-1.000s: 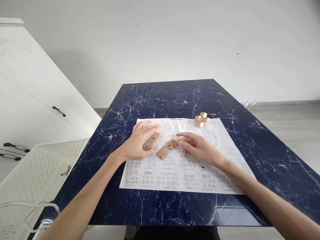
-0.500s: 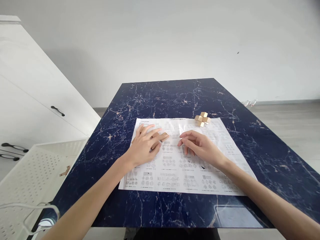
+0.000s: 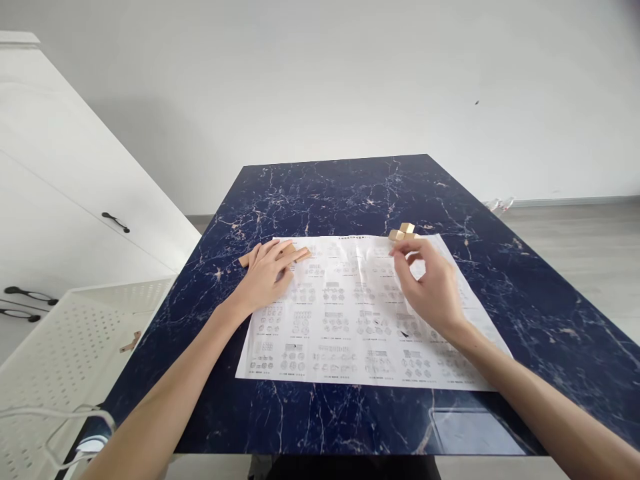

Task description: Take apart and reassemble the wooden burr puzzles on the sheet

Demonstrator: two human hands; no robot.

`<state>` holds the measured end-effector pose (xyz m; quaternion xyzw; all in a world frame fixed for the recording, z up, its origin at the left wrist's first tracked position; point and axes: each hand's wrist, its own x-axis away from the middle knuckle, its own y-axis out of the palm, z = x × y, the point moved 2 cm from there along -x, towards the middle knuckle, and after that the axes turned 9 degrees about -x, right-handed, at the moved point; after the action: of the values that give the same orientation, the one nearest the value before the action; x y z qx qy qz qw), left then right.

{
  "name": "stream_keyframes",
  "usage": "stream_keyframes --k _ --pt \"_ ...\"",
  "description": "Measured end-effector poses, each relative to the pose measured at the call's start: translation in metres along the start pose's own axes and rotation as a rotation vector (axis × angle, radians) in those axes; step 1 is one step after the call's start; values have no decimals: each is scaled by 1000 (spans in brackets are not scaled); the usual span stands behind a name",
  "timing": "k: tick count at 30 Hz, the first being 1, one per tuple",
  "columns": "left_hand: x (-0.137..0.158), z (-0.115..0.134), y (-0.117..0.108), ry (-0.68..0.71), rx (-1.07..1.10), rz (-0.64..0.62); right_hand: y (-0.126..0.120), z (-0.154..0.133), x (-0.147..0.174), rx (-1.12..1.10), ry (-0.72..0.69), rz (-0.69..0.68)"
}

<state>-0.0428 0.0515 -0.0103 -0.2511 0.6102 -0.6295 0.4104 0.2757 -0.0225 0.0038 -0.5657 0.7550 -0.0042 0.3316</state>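
Table (image 3: 335,200): dark blue, marbled; printed sheet (image 3: 340,333) spread on it. Left hand (image 3: 263,280), fingers apart, lies over wooden pieces (image 3: 244,260) at the sheet's far left corner, one end past the paper. Right hand (image 3: 433,283) partly hides the wooden block puzzle (image 3: 407,228) at the far right edge; thumb and forefinger tips near each other, cannot tell whether gripping. Room: pale wall (image 3: 320,80) beyond, white cabinet (image 3: 55,133) left, grey floor (image 3: 565,247) right
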Motion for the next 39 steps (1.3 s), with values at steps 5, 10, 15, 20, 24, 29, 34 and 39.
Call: stream_keyframes --k 5,10,15,20,24,29,34,39 --pt "0 1 -2 7 -3 -8 -9 20 -9 243 -130 151" --pt "1 12 -3 42 -4 56 -5 46 -8 338 -45 32" --pt "2 20 -5 68 8 109 -8 56 -12 284 -18 22" --pt "2 34 -10 125 81 148 -13 44 -16 81 -50 90" --pt "7 54 -13 49 346 117 -2 15 -7 -266 -21 -89" --pt "14 85 -9 48 682 -50 20 -15 17 -555 -21 -350" --pt "14 95 -12 103 745 -26 24 -20 24 -640 49 -446" --pt "16 93 -18 162 693 14 19 -24 18 -535 140 -725"
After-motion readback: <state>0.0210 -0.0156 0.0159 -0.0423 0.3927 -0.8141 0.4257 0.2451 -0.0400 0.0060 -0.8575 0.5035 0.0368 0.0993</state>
